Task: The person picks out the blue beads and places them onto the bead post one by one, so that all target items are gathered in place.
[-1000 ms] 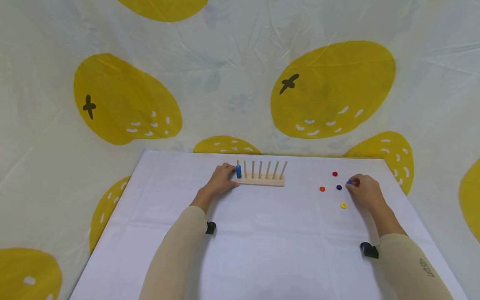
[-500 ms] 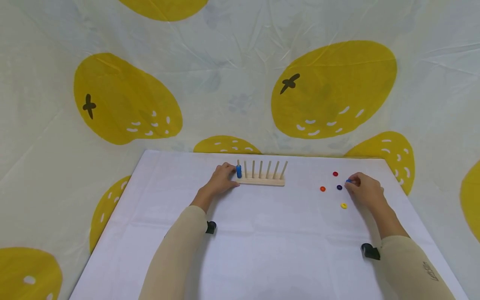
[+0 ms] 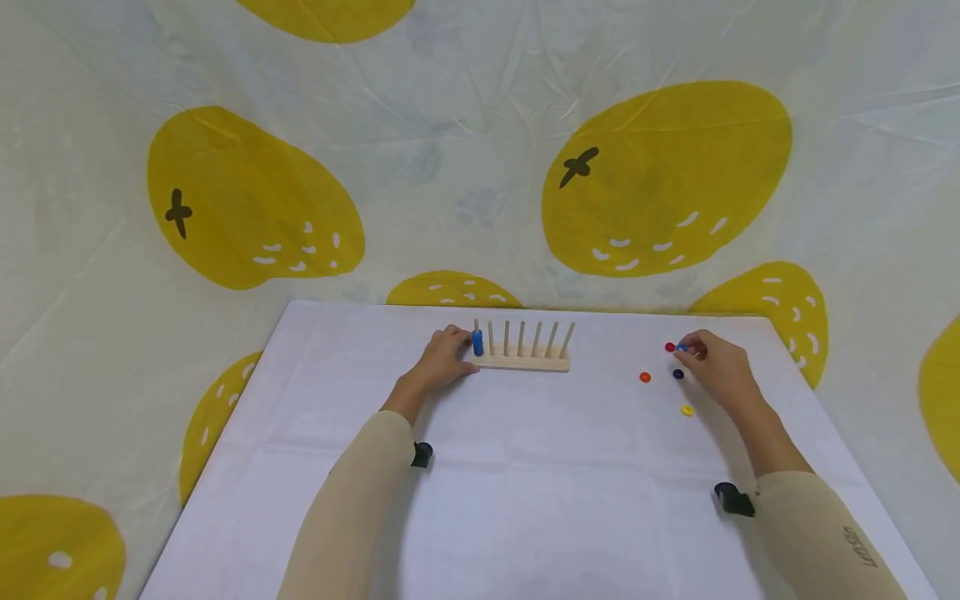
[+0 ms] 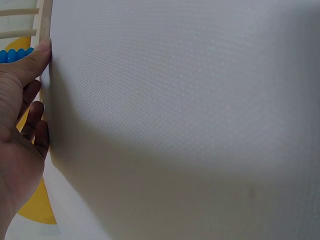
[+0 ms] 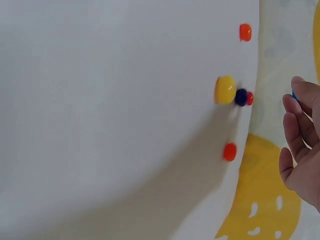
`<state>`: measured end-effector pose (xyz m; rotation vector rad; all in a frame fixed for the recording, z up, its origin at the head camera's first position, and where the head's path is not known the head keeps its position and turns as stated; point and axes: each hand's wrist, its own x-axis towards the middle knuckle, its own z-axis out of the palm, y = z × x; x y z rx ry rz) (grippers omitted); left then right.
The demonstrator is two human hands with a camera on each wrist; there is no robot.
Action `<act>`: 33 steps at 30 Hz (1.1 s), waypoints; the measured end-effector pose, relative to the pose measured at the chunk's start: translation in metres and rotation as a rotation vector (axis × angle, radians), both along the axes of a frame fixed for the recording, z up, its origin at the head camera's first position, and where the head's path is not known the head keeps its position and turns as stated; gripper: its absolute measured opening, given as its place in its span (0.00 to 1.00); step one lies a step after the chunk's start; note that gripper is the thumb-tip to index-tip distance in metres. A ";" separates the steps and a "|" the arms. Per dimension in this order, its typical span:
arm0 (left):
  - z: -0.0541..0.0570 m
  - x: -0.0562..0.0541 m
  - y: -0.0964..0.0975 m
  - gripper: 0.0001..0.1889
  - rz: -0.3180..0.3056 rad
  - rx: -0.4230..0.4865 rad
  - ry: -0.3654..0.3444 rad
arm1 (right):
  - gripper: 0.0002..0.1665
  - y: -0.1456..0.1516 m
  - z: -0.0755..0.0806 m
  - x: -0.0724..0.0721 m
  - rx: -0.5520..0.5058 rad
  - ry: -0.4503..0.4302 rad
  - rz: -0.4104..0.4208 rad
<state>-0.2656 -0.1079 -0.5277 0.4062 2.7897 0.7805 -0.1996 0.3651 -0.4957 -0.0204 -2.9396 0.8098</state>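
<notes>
At the left end of a wooden peg stand [image 3: 525, 363], my left hand [image 3: 442, 358] grips its base, the thumb at the front edge in the left wrist view. Blue beads [image 3: 477, 342] are stacked on the leftmost peg; the other pegs are bare. Over to the right, my right hand [image 3: 720, 367] pinches a blue bead [image 3: 681, 347] between thumb and fingertips, raised off the table in the right wrist view. Near it lie a red bead [image 3: 670, 347], a dark blue bead [image 3: 678, 374], an orange bead [image 3: 645, 377] and a yellow bead [image 3: 687, 411].
A white cloth covers the table [image 3: 540, 517], whose back edge meets a hanging sheet [image 3: 465, 167] printed with yellow fruit. In the right wrist view, another red-orange bead [image 5: 230, 152] lies apart from the others; my right hand may hide it from the head camera.
My right hand has lifted the blue bead and moved left and away from me, near the red bead. My left hand and the stand have stayed put.
</notes>
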 end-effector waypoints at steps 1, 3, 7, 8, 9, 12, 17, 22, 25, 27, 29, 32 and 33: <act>0.000 0.000 0.000 0.34 0.001 0.002 -0.002 | 0.16 -0.003 0.002 -0.001 -0.005 0.009 0.007; 0.001 0.000 0.000 0.34 0.000 -0.001 -0.002 | 0.15 -0.011 0.008 -0.003 -0.012 0.025 0.024; 0.001 -0.001 0.000 0.34 -0.002 -0.006 0.005 | 0.13 -0.026 0.019 -0.009 -0.014 0.054 0.064; 0.001 -0.001 0.000 0.34 -0.003 -0.008 0.005 | 0.13 -0.030 0.022 -0.011 -0.016 0.060 0.074; 0.001 -0.001 0.000 0.34 -0.003 -0.009 0.005 | 0.13 -0.034 0.024 -0.013 -0.018 0.067 0.086; -0.001 -0.002 0.000 0.34 -0.002 -0.009 0.002 | 0.13 -0.048 0.031 -0.018 -0.028 0.083 0.116; -0.001 -0.003 -0.001 0.34 -0.002 -0.008 0.003 | 0.12 -0.074 0.042 -0.027 -0.044 0.135 0.166; -0.002 -0.003 -0.001 0.34 -0.005 -0.008 0.000 | 0.10 -0.104 0.054 -0.036 -0.073 0.181 0.236; -0.002 -0.002 -0.002 0.35 -0.005 -0.009 -0.004 | 0.10 -0.122 0.057 -0.041 -0.079 0.203 0.278; -0.002 -0.002 -0.002 0.35 -0.004 -0.007 -0.006 | 0.10 -0.133 0.059 -0.044 -0.073 0.219 0.303; -0.003 -0.002 -0.002 0.35 -0.003 -0.005 -0.007 | 0.11 -0.144 0.061 -0.047 -0.075 0.237 0.328; -0.004 -0.002 -0.001 0.35 -0.001 -0.001 -0.010 | 0.10 -0.159 0.064 -0.050 -0.077 0.256 0.354; -0.004 -0.002 -0.001 0.35 -0.002 0.000 -0.012 | 0.10 -0.164 0.065 -0.050 -0.080 0.259 0.361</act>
